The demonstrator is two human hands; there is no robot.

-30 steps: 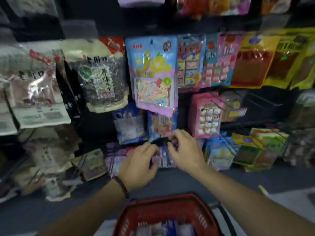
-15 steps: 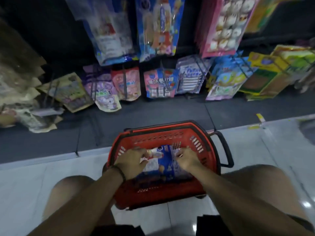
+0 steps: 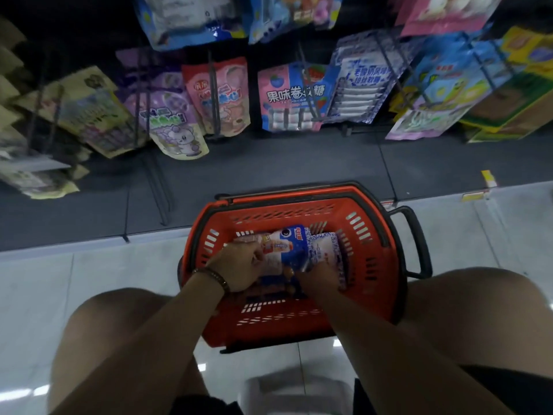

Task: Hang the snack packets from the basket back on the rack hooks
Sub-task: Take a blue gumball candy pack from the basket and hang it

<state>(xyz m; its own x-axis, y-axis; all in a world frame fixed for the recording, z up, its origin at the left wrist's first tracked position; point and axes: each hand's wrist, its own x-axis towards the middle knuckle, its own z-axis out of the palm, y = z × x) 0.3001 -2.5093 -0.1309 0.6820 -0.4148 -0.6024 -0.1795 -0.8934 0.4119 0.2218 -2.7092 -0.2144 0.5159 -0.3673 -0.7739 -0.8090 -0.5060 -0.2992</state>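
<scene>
A red shopping basket (image 3: 368, 265) stands on the floor between my knees. Inside it lies a blue and white snack packet (image 3: 291, 248) on top of another white and blue packet (image 3: 326, 253). My left hand (image 3: 239, 266) grips the left edge of the top packet. My right hand (image 3: 318, 275) is under its lower right corner and holds it. The rack's lowest hooks carry hanging packets, among them a pink and blue one (image 3: 291, 97) and a pink one (image 3: 218, 95).
The rack's dark base (image 3: 269, 169) runs across the view just beyond the basket. The basket's black handle (image 3: 416, 241) sticks out to the right. Yellow and green packets (image 3: 514, 94) hang at the far right, beige ones (image 3: 36, 124) at the left.
One second ago both hands were up at a rack hook. They dropped into the basket, and now they have closed on the blue and white packet and raised it slightly.
</scene>
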